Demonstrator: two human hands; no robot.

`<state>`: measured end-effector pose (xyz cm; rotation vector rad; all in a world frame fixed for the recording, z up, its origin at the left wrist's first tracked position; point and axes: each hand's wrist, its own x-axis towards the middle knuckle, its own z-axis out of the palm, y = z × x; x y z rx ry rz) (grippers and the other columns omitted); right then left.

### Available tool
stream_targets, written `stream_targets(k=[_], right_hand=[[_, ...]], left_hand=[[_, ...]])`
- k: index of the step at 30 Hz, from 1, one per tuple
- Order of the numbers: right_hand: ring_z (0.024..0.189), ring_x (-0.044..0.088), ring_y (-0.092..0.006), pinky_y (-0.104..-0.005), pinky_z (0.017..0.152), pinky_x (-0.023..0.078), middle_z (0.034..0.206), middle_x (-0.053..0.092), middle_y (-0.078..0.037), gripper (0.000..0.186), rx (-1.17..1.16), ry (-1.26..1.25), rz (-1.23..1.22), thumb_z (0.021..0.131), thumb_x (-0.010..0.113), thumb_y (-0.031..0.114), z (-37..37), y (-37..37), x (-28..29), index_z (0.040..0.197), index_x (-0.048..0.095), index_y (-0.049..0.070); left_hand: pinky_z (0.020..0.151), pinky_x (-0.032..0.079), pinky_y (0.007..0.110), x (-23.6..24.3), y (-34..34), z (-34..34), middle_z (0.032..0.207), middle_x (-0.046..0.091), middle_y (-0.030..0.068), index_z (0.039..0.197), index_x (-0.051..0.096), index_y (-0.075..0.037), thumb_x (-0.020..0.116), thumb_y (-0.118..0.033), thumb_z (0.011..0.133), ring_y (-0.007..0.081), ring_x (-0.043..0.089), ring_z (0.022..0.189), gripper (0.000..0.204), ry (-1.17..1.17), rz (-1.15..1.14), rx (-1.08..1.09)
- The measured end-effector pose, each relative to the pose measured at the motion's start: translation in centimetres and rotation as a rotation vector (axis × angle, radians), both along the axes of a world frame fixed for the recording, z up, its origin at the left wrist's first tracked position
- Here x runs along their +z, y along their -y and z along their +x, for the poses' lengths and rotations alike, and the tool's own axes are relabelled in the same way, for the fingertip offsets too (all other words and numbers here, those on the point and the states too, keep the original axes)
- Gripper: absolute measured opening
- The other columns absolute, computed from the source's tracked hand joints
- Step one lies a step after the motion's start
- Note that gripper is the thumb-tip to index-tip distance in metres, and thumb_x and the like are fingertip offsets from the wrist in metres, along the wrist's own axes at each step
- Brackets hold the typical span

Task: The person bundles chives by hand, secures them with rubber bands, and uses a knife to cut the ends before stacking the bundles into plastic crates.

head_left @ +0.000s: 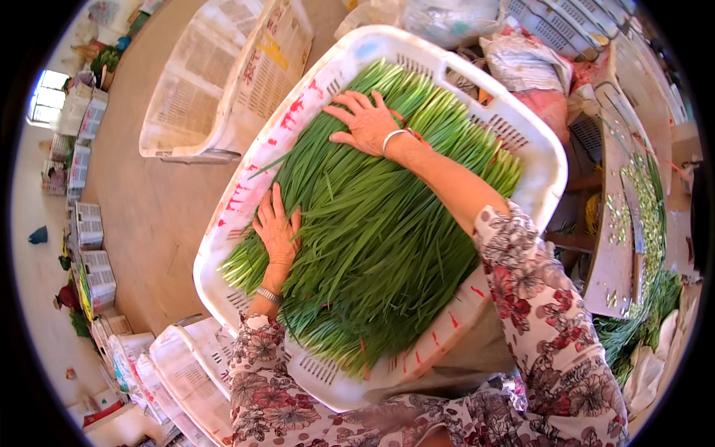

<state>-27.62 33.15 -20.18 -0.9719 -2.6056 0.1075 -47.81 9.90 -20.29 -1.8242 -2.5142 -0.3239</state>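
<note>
A big white plastic crate with slotted walls and red marks stands in front of me, heaped with bundles of garlic chives. Their pale cut ends point to the crate's sides and the long green leaves meet in the middle. My left hand rests with fingers spread on the chives by the left wall. Farther up, my right hand lies flat on the leaves near the far end, fingers apart. A red band shows beside the right wrist. Neither hand grips anything.
Another white crate stands on the floor at the far left. Several stacked crates are at the near left. To the right is a wooden board strewn with trimmings, a blade-like strip, and loose chives. Sacks lie behind.
</note>
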Motion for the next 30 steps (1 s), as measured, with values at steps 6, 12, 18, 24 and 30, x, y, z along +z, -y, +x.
stream_targets(k=[6, 12, 18, 24, 30], right_hand=[[0.134, 0.035, -0.0283, -0.0575, 0.103, 0.029, 0.14, 0.042, -0.005, 0.058, 0.189, -0.129, 0.021, 0.089, 0.052, 0.053, -1.2, 6.6, 3.2, 0.138, 0.044, 0.023], [0.132, 0.037, -0.0261, -0.0567, 0.106, 0.027, 0.135, 0.047, -0.003, 0.058, 0.583, -0.192, -0.059, 0.083, 0.058, 0.057, 0.5, 19.4, 2.6, 0.131, 0.052, 0.026], [0.129, 0.036, -0.0283, -0.0574, 0.108, 0.024, 0.129, 0.049, -0.004, 0.054, 0.761, -0.045, -0.03, 0.08, 0.065, 0.052, -1.1, 24.3, 0.3, 0.126, 0.056, 0.026], [0.124, 0.039, -0.0279, -0.0574, 0.11, 0.021, 0.122, 0.051, -0.003, 0.047, 0.779, -0.262, -0.042, 0.08, 0.066, 0.047, -1.2, 23.7, -2.2, 0.121, 0.058, 0.025], [0.124, 0.041, -0.0256, -0.056, 0.109, 0.022, 0.122, 0.054, 0.0, 0.041, 0.779, -0.14, -0.085, 0.079, 0.068, 0.045, -2.4, 24.5, -1.0, 0.116, 0.064, 0.027]], left_hand=[[0.108, 0.033, 0.039, 5.1, 1.0, -7.8, 0.138, 0.048, 0.0219, 0.139, 0.045, -0.003, 0.059, -0.022, 0.09, 0.0343, 0.044, 0.129, 0.054, 0.42, -0.03, -0.242], [0.106, 0.035, 0.043, 16.6, -3.7, 3.8, 0.133, 0.05, 0.0226, 0.139, 0.042, 0.0, 0.058, -0.027, 0.092, 0.034, 0.046, 0.126, 0.057, 0.4, 0.158, -0.288], [0.108, 0.024, 0.059, 5.7, -4.2, 2.2, 0.15, 0.027, 0.0217, 0.15, 0.023, -0.01, 0.061, -0.045, 0.088, 0.0438, 0.026, 0.136, 0.081, 0.0, -0.008, -0.248], [0.108, 0.02, 0.063, 0.8, -3.6, 3.5, 0.154, 0.021, 0.0171, 0.152, 0.022, -0.014, 0.06, -0.044, 0.088, 0.0419, 0.02, 0.14, 0.08, -0.137, 0.132, -0.222], [0.104, 0.025, 0.066, 4.3, -3.4, -0.6, 0.152, 0.027, 0.02, 0.151, 0.022, -0.011, 0.063, -0.046, 0.084, 0.0445, 0.029, 0.136, 0.086, 0.024, -0.181, -0.275]])
